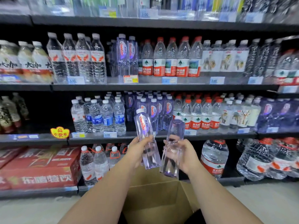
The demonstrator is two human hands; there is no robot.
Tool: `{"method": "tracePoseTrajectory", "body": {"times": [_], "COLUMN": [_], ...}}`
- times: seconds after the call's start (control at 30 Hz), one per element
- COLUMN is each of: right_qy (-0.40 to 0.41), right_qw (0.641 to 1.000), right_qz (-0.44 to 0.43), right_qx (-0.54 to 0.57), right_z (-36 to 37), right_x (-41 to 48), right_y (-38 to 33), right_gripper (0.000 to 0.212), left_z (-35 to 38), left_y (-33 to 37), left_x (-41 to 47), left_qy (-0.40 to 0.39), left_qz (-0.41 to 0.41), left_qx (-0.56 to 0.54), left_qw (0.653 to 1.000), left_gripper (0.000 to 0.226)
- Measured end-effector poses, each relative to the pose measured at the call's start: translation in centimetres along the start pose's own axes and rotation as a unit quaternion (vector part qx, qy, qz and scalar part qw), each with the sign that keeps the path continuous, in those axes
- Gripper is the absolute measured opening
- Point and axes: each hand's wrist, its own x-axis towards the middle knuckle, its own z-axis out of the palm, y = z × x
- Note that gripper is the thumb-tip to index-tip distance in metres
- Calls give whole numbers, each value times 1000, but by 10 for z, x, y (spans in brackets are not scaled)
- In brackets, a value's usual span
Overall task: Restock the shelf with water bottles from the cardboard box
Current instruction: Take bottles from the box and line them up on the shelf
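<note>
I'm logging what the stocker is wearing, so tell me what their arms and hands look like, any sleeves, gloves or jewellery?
Both forearms are bare for as far as the picture shows them; no sleeve edge comes into view. The left hand and the right hand have no gloves, and no watch, bracelet or ring is visible. The picture is somewhat blurred, so a thin ring could escape notice.

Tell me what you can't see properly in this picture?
- Inside of the cardboard box: head view, hidden by its own flaps and both arms.
- Label on the bottle in the right hand: turned away and blurred.
- Top-shelf products: cut off by the upper edge, motion-blurred.
- Price tags: mostly too small and blurred to read.
</note>
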Motion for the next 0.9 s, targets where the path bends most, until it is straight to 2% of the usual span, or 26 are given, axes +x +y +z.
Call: {"method": "tracePoseTrajectory", "body": {"times": [0.13,0.23,0.3,0.4,0.5,0.63,0.77,0.9], "right_qy": [22,31,40,69,92,109,108,114], "right_qw": [1000,999,999,994,993,993,987,965], "right_qz": [-14,-8,6,14,13,8,-28,-33], "right_qx": [-8,-15,-35,-88,-76,-45,-117,-233], "right_z": [7,5,1,-8,-16,-25,-27,-36], "right_x": [10,22,32,49,70,97,125,161], "right_y": [-5,-13,-21,-32,-43,-53,-58,-66], "right_gripper": [22,33,35,19,15,27,37,75], "left_z": [12,19,22,25,30,41,57,77], "left_y": [14,20,20,18,17,21,25,25], "left_x": [12,24,33,51,72,94,128,160], "left_qy": [17,17,18,52,81,107,109,86], "left_qz": [-20,-23,-19,-15,16,58,80,122], "left_qx": [8,-4,-2,49,99,138,180,249], "left_qw": [1000,1000,1000,997,992,983,974,957], "left_gripper": [29,36,59,100,98,85,101,100]}}
